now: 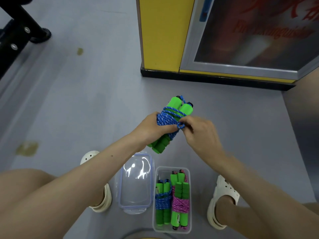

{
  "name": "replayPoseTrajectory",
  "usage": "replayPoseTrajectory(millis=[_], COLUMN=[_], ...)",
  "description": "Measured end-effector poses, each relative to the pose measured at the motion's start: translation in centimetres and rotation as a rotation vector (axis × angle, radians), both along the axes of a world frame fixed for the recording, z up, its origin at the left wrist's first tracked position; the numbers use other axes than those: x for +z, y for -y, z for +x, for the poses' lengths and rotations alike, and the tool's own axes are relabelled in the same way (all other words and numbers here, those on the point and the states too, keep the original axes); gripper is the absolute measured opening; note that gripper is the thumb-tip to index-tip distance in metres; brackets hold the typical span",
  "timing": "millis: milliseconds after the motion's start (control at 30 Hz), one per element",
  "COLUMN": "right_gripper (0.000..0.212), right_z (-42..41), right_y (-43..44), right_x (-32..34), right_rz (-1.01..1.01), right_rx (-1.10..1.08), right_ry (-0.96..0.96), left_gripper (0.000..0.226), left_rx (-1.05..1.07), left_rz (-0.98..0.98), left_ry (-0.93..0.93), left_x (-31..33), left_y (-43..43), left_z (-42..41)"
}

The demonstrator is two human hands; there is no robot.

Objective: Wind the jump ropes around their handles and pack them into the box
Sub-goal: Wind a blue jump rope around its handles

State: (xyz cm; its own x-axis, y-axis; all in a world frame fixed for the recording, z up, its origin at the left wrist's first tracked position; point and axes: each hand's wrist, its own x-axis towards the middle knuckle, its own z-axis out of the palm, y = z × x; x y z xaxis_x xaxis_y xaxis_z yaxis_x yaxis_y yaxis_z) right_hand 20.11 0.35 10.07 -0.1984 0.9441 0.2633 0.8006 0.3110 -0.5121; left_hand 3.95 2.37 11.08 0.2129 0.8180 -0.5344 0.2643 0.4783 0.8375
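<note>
Both hands are closed on one bundle held above the floor (86, 100): the left hand (151, 129) grips the blue jump rope (170, 118) round its coils and green handles; the right hand (198, 133) pinches the rope's looped end (180, 125) against them. Below, between the person's white clogs (222, 200), the clear box (172, 168) sits on the floor holding a blue-wound bundle (163, 201) and a pink-wound bundle (181, 203); the lid (136, 185) lies just left of it.

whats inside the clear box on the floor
The clear box holds a wound blue jump rope and a wound pink jump rope. More green handles poke out beyond the pink one; their rope is mostly covered.
</note>
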Motion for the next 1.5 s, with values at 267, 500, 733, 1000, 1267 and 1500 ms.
replayPoseTrajectory(millis=[267,500,733,1000,1267,1500], right_gripper=[0.006,0.007,0.009,0.012,0.008,0.009], right_z=[0.3,0.4,0.2,-0.1,-0.3,-1.0], right_y=[-0.9,-1.1,-1.3,-0.6,0.2,0.0], right_x=[1.7,2.4,2.4,2.1,1.1,1.3], right_rz=[-0.102,-0.256,-0.285,-0.255,-0.218,-0.255], right_rx=[0.018,0.0,-0.047,0.03,0.116,0.079], right_ry=[-0.099,-0.208,-0.206,-0.096,-0.08,-0.128], left_gripper=[0.032,0.025,0.035,0.031,0.022,0.024], left_rx=[0.048,0.105,0.045,0.079,0.083,0.094], left_rz=[-0.052,-0.118,-0.108,-0.095,-0.03,0.052], left_ry=[0.098,0.145,0.097,0.068,-0.007,-0.045], left_x=[0.1,0.4,0.3,0.4,-0.1,-0.6], left_y=[0.3,0.5,0.0,0.0,0.5,1.0], left_z=[0.1,0.5,0.4,0.3,0.0,-0.3])
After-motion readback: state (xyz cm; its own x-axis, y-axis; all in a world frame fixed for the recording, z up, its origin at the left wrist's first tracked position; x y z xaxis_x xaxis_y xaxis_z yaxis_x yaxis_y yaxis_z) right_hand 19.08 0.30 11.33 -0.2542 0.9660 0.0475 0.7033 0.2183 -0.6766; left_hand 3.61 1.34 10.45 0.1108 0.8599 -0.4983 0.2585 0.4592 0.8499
